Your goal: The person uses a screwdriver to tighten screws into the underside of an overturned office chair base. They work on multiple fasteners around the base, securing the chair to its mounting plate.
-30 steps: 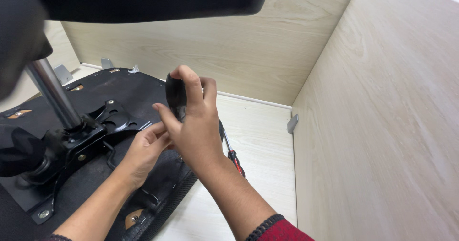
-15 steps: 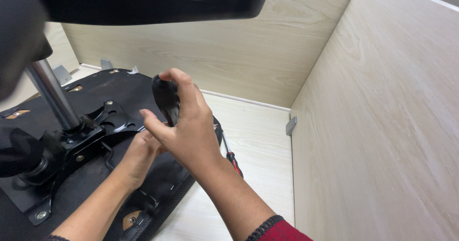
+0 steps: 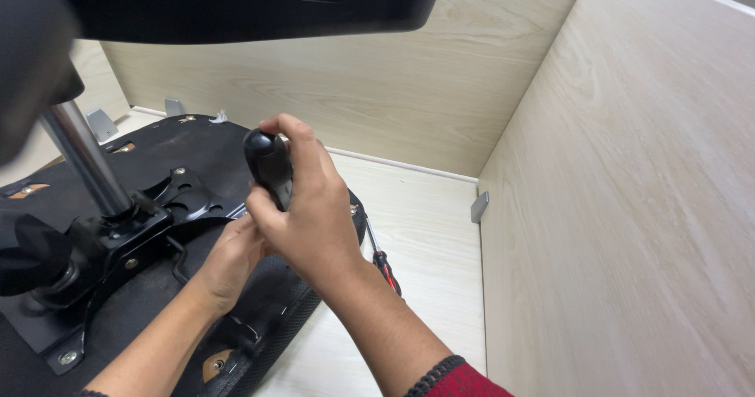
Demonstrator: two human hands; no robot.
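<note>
An upturned black office chair seat (image 3: 259, 310) lies on the pale wooden floor, its metal mechanism plate (image 3: 169, 196) bolted to the underside. My right hand (image 3: 311, 204) is closed around a black rounded tool handle (image 3: 267, 165), held upright above the seat's right side. My left hand (image 3: 232, 259) sits just below it, its fingers hidden behind the right hand; what they hold cannot be seen. A silver gas-lift column (image 3: 82, 157) rises from the mechanism at the left.
A red-and-black screwdriver (image 3: 384, 262) lies on the floor to the right of the seat. Wooden panels close off the back and right side. Black chair base parts (image 3: 236, 0) hang across the top. A black caster (image 3: 31, 251) sits at far left.
My right hand with the black handle has shifted slightly left and down toward the seat. The left hand has stayed beneath it.
</note>
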